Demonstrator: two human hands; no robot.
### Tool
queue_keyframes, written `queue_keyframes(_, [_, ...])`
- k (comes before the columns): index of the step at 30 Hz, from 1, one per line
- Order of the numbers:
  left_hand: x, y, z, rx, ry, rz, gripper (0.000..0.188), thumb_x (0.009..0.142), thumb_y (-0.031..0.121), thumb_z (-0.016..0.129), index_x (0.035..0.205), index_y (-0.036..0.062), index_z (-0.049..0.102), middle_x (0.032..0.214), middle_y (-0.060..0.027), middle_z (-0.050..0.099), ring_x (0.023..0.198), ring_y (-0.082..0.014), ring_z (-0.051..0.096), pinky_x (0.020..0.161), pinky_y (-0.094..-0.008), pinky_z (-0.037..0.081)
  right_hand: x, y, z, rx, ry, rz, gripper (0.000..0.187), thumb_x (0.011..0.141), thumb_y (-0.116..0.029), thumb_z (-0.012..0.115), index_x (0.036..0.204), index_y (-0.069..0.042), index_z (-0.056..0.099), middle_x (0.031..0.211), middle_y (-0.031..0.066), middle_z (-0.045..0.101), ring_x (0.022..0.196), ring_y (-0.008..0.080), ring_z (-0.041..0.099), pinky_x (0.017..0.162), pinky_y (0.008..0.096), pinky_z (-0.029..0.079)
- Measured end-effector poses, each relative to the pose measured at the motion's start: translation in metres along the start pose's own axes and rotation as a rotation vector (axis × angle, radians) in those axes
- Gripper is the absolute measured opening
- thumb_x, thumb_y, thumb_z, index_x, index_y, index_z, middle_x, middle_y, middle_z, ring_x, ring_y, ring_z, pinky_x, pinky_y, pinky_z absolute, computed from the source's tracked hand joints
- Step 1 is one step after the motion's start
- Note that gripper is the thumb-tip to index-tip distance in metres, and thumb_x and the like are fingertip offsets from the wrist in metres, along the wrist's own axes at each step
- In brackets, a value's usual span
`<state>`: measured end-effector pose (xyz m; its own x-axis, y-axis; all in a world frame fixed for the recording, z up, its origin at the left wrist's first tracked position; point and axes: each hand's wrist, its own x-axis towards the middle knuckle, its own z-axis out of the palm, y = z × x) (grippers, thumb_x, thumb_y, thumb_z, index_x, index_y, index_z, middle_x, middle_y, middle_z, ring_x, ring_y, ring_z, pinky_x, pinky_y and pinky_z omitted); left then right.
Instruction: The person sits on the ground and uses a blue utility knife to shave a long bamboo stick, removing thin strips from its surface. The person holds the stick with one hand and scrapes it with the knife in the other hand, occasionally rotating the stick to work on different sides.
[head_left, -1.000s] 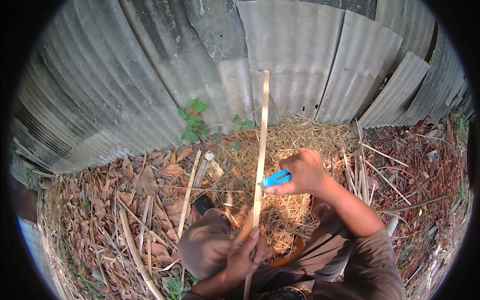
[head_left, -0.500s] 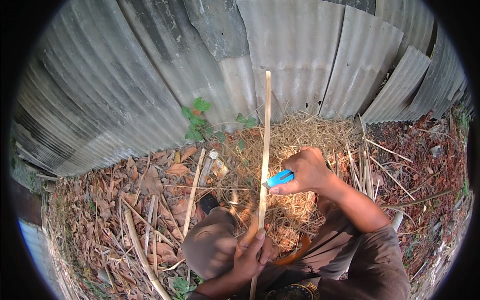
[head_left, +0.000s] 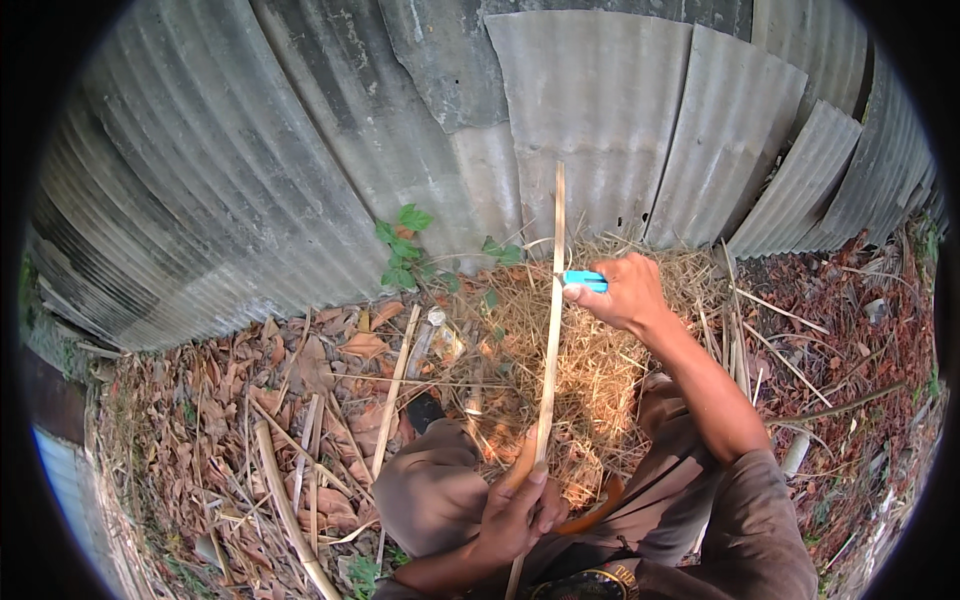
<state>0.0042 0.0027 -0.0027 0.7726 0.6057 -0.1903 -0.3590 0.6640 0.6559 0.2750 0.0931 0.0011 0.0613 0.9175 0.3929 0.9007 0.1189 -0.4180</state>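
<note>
A long pale strip of split bamboo (head_left: 552, 350) stands up in front of me, its far end reaching toward the metal wall. My left hand (head_left: 518, 510) is closed around its lower part, close to my lap. In my right hand (head_left: 625, 292) is a blue utility knife (head_left: 585, 281), gripped by its handle. The knife's front end meets the strip's right side in the upper half, and a thin curl of shaving stands off the left edge there. The blade itself is mostly hidden behind the strip.
A corrugated metal fence (head_left: 600, 120) rises ahead. Straw-like shavings (head_left: 590, 400) heap between my legs. Dry leaves (head_left: 330, 360), loose bamboo sticks (head_left: 285, 500) and a clear plastic bottle (head_left: 440, 340) lie to the left. A green plant (head_left: 403, 250) grows by the fence; more sticks (head_left: 735, 340) lie right.
My right hand has pushed the knife away from me, farther up the strip. A shaving now curls at the blade. The strip's lower part stays in my left hand.
</note>
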Motion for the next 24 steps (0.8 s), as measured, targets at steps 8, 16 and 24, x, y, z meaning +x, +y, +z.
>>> queue_keyframes(8, [-0.003,0.005,-0.008,-0.087,0.028,0.018,0.049,0.103,0.017,0.033,0.150,0.0192,0.016,0.053,-0.0005,0.037,0.044,-0.0084,0.033,0.054,-0.0266,0.038,-0.009,-0.017,0.003,0.065,-0.059,0.050,0.072,0.072,-0.077,0.053,0.059,-0.008,0.067,0.042,0.0101,0.050,0.044,0.0279,0.056,0.048,0.0421,0.046])
queue_keyframes(16, [-0.006,-0.007,0.005,0.044,-0.011,-0.126,0.034,0.103,0.020,0.032,0.135,0.0078,0.033,0.055,-0.0004,0.038,0.046,-0.0085,0.035,0.051,-0.0236,0.037,0.024,0.071,-0.007,-0.049,0.081,0.417,0.087,0.071,-0.084,0.043,0.053,0.000,0.060,0.046,0.0132,0.051,0.051,0.0326,0.056,0.054,0.0460,0.045])
queue_keyframes(24, [0.004,-0.013,-0.001,0.146,-0.075,-0.268,0.039,0.103,0.016,0.031,0.142,0.0133,0.032,0.054,-0.0021,0.038,0.045,-0.0100,0.034,0.057,-0.0259,0.037,0.023,0.132,-0.033,-0.076,0.291,0.840,0.086,0.075,-0.082,0.040,0.060,-0.001,0.065,0.060,0.0194,0.061,0.064,0.0370,0.062,0.062,0.0460,0.046])
